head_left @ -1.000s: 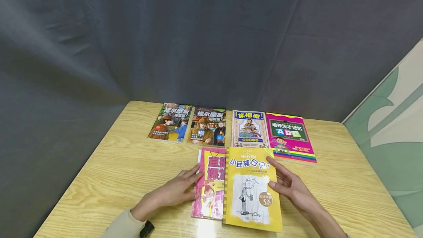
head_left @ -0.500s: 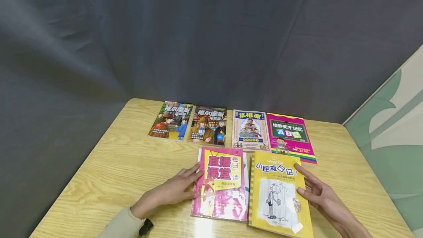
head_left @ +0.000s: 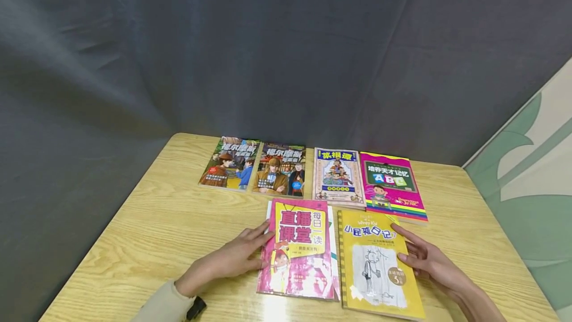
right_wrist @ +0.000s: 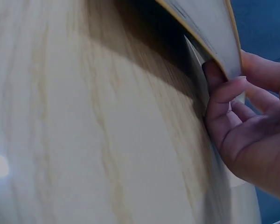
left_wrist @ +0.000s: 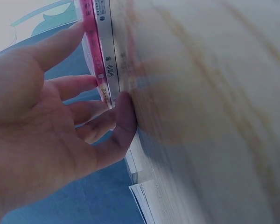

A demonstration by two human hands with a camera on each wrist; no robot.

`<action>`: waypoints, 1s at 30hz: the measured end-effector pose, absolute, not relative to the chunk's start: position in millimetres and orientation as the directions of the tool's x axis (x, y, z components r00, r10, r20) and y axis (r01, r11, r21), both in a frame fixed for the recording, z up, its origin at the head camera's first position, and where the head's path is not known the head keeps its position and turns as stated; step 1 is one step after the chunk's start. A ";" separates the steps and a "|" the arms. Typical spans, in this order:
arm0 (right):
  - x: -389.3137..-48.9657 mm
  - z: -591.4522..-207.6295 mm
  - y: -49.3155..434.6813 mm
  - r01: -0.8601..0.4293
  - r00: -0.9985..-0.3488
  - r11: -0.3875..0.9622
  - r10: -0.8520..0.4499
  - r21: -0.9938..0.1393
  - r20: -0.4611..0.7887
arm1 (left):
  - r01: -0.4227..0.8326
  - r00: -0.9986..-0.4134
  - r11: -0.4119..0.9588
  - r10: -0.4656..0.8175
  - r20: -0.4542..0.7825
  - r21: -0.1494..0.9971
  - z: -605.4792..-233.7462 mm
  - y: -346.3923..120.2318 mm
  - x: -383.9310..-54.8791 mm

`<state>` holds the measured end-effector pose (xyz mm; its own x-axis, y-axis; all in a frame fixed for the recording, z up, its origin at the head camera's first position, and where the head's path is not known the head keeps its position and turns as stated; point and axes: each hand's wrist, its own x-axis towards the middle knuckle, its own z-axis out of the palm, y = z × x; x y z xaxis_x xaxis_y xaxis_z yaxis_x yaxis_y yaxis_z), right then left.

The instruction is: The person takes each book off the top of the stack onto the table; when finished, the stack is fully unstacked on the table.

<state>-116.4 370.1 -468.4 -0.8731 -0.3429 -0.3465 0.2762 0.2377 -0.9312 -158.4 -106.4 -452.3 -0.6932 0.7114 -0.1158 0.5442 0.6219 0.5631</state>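
In the head view a pink book (head_left: 297, 252) lies near the table's front, on top of a white-edged book (head_left: 335, 262). My left hand (head_left: 237, 255) rests at its left side; in the left wrist view the fingertips (left_wrist: 100, 83) touch the pink and white spines, not curled round them. To the right is a yellow comic-style book (head_left: 380, 262). My right hand (head_left: 431, 262) grips its right edge, thumb over the cover and other fingers beneath. In the right wrist view a shadowed gap shows between this book (right_wrist: 210, 28) and the table.
Along the back of the wooden table (head_left: 170, 222) lie two detective-cover books (head_left: 230, 163) (head_left: 280, 170), a pale illustrated book (head_left: 338, 175) and a magenta ABC book (head_left: 393, 185). A dark grey curtain (head_left: 268, 53) hangs behind, and a green-and-white patterned panel (head_left: 527, 188) stands at the right.
My right hand has moved the yellow book rightward off the pink book, uncovering its cover; in the last half second it shifted only slightly. My left hand has stayed in place.
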 end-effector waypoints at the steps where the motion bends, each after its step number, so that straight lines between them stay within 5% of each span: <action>1: -117.4 -467.3 369.9 0.266 -0.874 0.271 -0.337 -0.925 -0.350 | 0.544 -0.693 0.618 0.713 -0.112 0.567 -451.7 -106.2 -158.1; 16: -133.4 -458.2 370.1 0.130 -0.897 0.505 -0.306 -0.853 -0.318 | 0.539 -0.690 0.614 0.715 -0.116 0.577 -450.2 -106.5 -157.8; 24: -138.1 -450.7 367.2 -0.112 -0.921 0.730 -0.332 -0.674 -0.206 | 0.536 -0.690 0.619 0.713 -0.124 0.575 -449.5 -106.0 -157.2; 30: -138.0 -446.0 364.7 -0.110 -0.933 0.803 -0.286 -0.585 -0.217 | 0.550 -0.684 0.610 0.721 -0.112 0.570 -448.4 -105.3 -156.8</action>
